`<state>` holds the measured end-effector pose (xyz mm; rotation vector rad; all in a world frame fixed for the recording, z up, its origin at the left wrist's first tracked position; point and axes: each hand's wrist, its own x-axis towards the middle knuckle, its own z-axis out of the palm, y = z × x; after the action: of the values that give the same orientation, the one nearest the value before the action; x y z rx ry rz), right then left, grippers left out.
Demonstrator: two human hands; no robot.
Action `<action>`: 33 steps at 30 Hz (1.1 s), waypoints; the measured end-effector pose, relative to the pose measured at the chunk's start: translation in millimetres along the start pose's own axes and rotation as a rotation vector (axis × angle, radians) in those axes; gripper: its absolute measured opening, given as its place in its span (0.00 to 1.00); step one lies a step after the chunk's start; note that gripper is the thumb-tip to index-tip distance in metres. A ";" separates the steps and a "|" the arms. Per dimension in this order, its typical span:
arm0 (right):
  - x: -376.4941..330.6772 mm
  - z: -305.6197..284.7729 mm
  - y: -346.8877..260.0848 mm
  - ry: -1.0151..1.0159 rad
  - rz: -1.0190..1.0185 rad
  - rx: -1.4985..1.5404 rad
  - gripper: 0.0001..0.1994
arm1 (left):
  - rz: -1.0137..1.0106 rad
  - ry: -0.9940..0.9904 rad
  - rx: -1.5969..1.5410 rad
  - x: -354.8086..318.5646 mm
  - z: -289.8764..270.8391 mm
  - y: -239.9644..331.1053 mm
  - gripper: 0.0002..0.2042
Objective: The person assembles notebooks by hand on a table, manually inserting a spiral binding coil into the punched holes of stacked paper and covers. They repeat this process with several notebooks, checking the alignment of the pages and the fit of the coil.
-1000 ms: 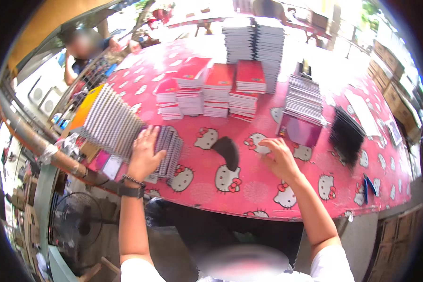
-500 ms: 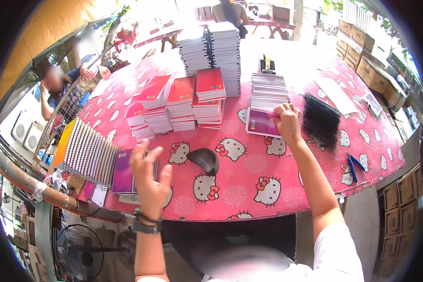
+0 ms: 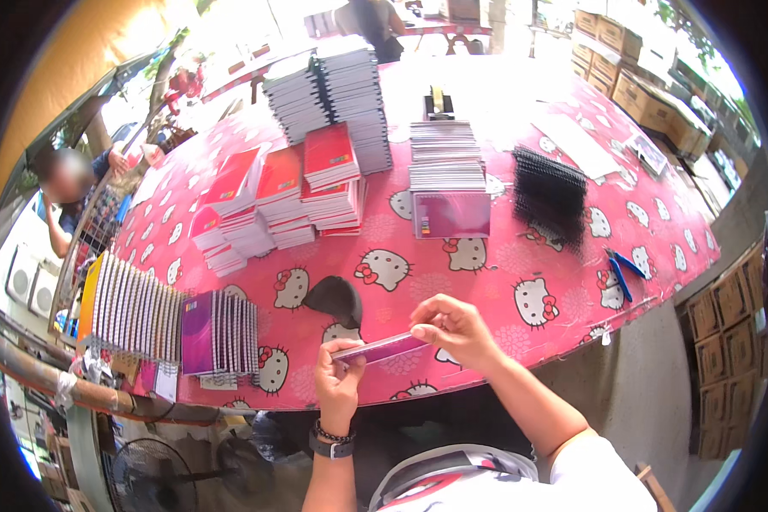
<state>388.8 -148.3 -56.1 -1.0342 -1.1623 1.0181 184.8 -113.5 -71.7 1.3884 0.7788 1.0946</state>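
Observation:
Both my hands hold one thin purple notebook [image 3: 382,348] edge-on over the near edge of the pink cartoon-cat tablecloth [image 3: 503,264]. My left hand [image 3: 340,377] grips its left end from below and my right hand [image 3: 454,328] pinches its right end. A black cloth-like object [image 3: 334,297] lies on the cloth just beyond my hands. A stack of purple-covered notebooks [image 3: 449,177] sits farther back at the centre. A row of black spiral coils [image 3: 549,193] lies to its right.
Upright bound notebooks [image 3: 172,321] stand in a row at the left edge. Stacks of red notebooks [image 3: 283,194] and tall grey stacks [image 3: 331,92] fill the back. Blue-handled pliers [image 3: 619,270] lie at right. A person sits at far left [image 3: 70,198]. Cardboard boxes [image 3: 657,89] line the right; a fan [image 3: 148,478] is below.
My right hand came back from the purple stack toward me with a notebook. My left hand left the row at the left edge and now holds the notebook's other end.

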 end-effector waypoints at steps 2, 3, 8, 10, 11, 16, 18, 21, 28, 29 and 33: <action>-7.5 25.3 0.8 0.048 0.019 0.096 0.07 | 0.020 0.011 -0.068 -9.6 -0.4 -12.4 0.15; -10.5 33.5 5.5 0.111 0.025 0.058 0.07 | 0.001 0.049 -0.092 -10.3 4.4 -12.2 0.16; -5.7 36.6 9.1 0.186 -0.046 -0.011 0.07 | 0.487 0.229 0.811 -11.4 29.2 22.2 0.24; -4.9 32.9 12.6 0.102 -0.003 0.052 0.07 | 0.666 0.081 1.001 -5.9 37.1 27.3 0.22; -3.5 29.6 15.4 0.060 0.019 0.084 0.07 | 0.639 0.025 1.007 -5.7 36.6 24.0 0.20; 21.5 -64.4 -0.4 0.265 -0.191 -0.442 0.10 | 0.632 -0.049 1.006 -0.2 31.3 24.6 0.18; 33.1 -129.5 -8.0 0.473 -0.181 -0.791 0.10 | 0.618 -0.065 0.996 0.1 27.5 26.8 0.18; 35.3 -194.2 4.1 0.556 0.122 -1.432 0.17 | 0.583 -0.076 0.997 2.5 24.3 30.1 0.17; 46.4 -206.6 4.7 0.401 0.107 -1.359 0.08 | 0.626 -0.017 1.025 7.1 22.1 32.5 0.15; 44.6 -203.9 1.1 0.377 0.098 -1.288 0.07 | 0.632 -0.022 1.033 5.6 19.5 32.2 0.16; 23.6 -121.5 -26.5 0.187 -0.128 -0.751 0.13 | 0.597 -0.035 0.989 4.0 13.8 27.1 0.15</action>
<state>513.9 -142.4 -37.7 -1.5721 -1.4673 0.3546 195.3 -118.4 -43.3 2.5880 0.9592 1.1591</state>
